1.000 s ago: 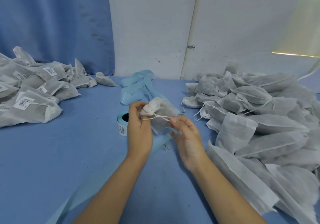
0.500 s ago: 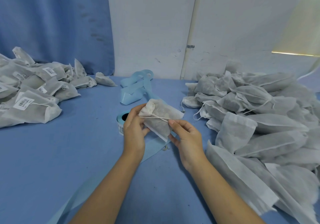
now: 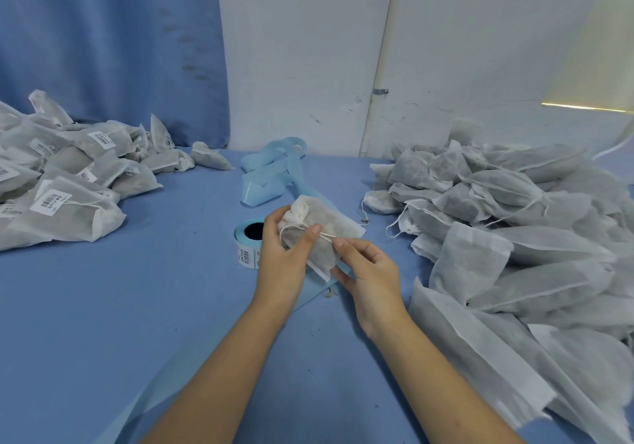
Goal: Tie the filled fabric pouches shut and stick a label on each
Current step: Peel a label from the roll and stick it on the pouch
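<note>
A filled white fabric pouch (image 3: 326,229) is held above the blue table, its gathered neck up and to the left. My left hand (image 3: 284,255) grips the pouch just below the neck, thumb across its front. My right hand (image 3: 365,268) holds the lower right side of the pouch, and its fingertips pinch the white drawstring (image 3: 327,236) that runs across the front. A roll of barcode labels (image 3: 247,243) with a blue liner stands on the table just left of my left hand.
A heap of unlabelled pouches (image 3: 514,231) covers the right side of the table. Labelled pouches (image 3: 65,196) are piled at the left. Loose blue liner strip (image 3: 267,176) lies coiled behind the roll and trails toward the near edge.
The pouch has tilted from upright to lying flatter in my hands. My left thumb has come over its front and my right hand has closed in on the drawstring.
</note>
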{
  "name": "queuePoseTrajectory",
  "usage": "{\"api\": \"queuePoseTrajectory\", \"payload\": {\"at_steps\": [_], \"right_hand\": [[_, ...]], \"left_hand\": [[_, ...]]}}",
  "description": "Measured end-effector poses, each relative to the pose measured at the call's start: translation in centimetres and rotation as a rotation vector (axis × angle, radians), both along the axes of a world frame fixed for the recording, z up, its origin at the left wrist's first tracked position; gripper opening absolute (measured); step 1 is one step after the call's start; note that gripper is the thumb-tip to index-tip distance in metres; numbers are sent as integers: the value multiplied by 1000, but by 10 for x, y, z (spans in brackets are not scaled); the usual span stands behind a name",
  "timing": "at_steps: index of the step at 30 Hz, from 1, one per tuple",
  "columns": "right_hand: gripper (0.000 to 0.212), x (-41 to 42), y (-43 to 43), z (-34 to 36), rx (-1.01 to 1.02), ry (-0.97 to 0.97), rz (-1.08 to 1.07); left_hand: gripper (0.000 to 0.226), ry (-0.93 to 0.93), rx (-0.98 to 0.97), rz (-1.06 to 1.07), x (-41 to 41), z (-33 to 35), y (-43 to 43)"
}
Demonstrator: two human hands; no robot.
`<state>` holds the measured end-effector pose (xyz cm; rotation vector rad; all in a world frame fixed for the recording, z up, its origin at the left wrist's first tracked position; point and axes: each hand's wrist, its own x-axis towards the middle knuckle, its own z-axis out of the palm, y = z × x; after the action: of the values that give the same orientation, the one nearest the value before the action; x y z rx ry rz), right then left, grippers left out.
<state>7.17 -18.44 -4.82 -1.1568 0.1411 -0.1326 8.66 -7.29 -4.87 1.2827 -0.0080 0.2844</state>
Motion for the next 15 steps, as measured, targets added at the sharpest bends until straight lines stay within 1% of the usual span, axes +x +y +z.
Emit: {"api": "queuePoseTrajectory", "payload": {"at_steps": [3, 5, 6, 8, 9, 10, 12, 15], "right_hand": [[8, 0, 0, 1, 7, -10, 34], [16, -1, 0, 1, 24, -21, 64], [17, -1, 0, 1, 29, -28, 76], [9, 0, -1, 0, 22, -45, 97], [5, 0, -1, -1, 14, -54, 110], [3, 0, -1, -2, 3, -63, 126], [4, 0, 1, -5, -6, -80, 148], [12, 3, 2, -9, 104, -74, 93]], "left_hand": [[35, 21, -89, -2, 1, -2, 2], [36, 81, -176, -27, 3, -2, 3], [32, 115, -229, -58, 4, -2, 3], [19, 156, -344, -155, 5, -2, 5], [16, 159, -383, -197, 4, -2, 6], [16, 152, -401, -215, 4, -2, 6], [14, 120, -393, -174, 4, -1, 6], [16, 80, -296, -52, 6, 1, 12]]}}
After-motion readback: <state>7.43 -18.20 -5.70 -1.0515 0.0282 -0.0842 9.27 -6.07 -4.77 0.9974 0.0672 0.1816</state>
